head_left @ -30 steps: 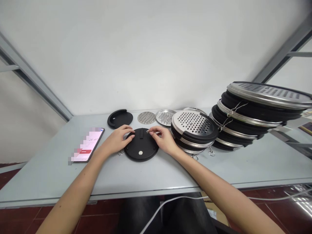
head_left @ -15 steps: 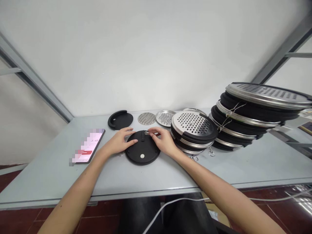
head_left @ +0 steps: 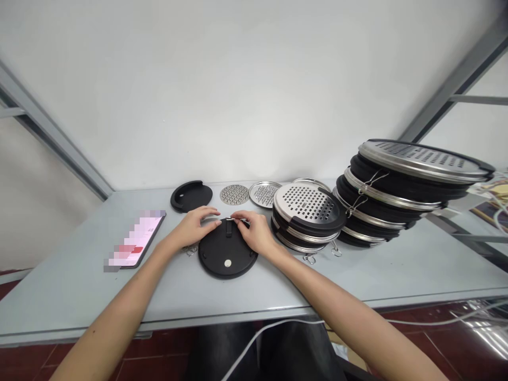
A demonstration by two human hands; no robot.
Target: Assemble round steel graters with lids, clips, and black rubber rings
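A black round plate (head_left: 222, 248) lies flat on the table, with a white dot near its front and a raised tab (head_left: 229, 228) at its far edge. Pinched between the thumb and fingers of my right hand (head_left: 256, 231) is a small metal wire loop (head_left: 230, 218), held at the top of that tab. My left hand (head_left: 196, 226) rests at the plate's far left rim, thumb and fingers apart, the thumb touching the plate's edge. Partly hidden by my left hand, several more wire loops (head_left: 191, 250) lie beside the plate.
Behind are a black round holder (head_left: 192, 198), a perforated metal disc (head_left: 234, 194) and a grater disc with a rim (head_left: 264, 194). Stacked round graters (head_left: 307, 203) stand right, with a taller leaning stack (head_left: 392, 193) beyond. A phone (head_left: 137, 246) lies left. A white cable crosses my lap.
My right hand has brought the wire loop leftward onto the tab at the plate's far edge. The plate has slid slightly toward me. My left hand stays beside its rim.
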